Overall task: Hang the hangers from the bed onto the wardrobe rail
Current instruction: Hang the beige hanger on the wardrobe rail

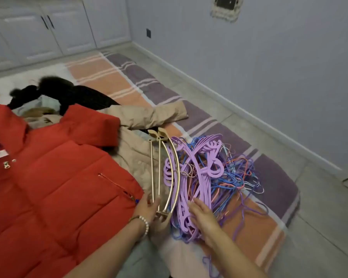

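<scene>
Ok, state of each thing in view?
Gold metal hangers: lying flat, left hand at near end, grip unclear.
Purple plastic hangers: piled, right hand flat on them.
Thin coloured wire hangers: tangled heap.
Red puffer jacket: spread flat.
White cabinet doors: closed.

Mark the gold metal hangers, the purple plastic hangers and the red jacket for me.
gold metal hangers (177, 169): head view, curved bar.
purple plastic hangers (200, 187): head view, thick bundle.
red jacket (58, 187): head view, quilted front.

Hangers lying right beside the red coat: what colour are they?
Gold. The metal hangers have a shiny gold finish, clearest in the head view.
</scene>
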A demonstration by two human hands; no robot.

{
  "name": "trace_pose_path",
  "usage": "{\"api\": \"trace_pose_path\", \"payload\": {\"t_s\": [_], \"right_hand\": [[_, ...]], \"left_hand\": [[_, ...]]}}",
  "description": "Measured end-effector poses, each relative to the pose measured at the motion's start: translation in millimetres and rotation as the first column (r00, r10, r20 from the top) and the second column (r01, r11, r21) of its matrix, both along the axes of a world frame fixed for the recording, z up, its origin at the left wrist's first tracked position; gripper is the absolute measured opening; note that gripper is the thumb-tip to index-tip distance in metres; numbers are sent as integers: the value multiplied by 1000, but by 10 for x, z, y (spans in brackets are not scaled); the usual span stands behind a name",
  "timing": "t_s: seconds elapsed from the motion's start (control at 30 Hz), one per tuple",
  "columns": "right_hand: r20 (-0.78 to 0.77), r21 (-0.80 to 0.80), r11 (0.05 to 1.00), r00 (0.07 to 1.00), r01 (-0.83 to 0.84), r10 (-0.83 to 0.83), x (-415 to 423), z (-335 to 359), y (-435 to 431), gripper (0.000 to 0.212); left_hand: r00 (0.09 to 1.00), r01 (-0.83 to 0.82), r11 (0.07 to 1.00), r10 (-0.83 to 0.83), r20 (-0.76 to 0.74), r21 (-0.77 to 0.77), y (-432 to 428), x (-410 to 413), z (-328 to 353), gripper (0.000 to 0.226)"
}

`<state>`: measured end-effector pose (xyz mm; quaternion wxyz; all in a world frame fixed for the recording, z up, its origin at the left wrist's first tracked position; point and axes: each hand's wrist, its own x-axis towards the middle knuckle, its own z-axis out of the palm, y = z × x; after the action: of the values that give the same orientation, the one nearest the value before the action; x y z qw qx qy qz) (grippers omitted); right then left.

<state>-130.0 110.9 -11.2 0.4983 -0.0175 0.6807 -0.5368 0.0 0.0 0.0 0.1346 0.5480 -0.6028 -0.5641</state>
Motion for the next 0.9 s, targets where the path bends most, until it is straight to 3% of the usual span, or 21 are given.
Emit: {"api": "trace_pose_path", "payload": {"t_s": [0.3, 0.4, 0.47, 0.67, 0.73, 0.9], "right_hand": [[78, -39, 998, 996, -43, 46, 95, -466, -414, 47], [68, -93, 994, 996, -51, 57, 188, -493, -444, 49], [135, -140, 990, 990, -20, 39, 258, -438, -427, 48], [277, -211, 977, 961, 44, 17, 399, -245, -265, 50], [315, -253, 965, 949, 72, 12, 417, -101, -258, 41], [321, -327, 943, 946, 69, 42, 393, 499, -236, 16]], "left_hand": [[999, -4, 1000, 6, 47, -28, -256, -369, -480, 38], [998, -21, 998, 26, 64, -63, -274, -345, -553, 22], [998, -61, 997, 60, -30, -49, -229, -304, -541, 11], [952, -130, 991, 129, -276, 15, 79, -195, -208, 20], [935, -165, 986, 162, -316, 17, 102, -156, -59, 19], [951, -85, 979, 24, -310, -185, 64, -23, 490, 19]]}}
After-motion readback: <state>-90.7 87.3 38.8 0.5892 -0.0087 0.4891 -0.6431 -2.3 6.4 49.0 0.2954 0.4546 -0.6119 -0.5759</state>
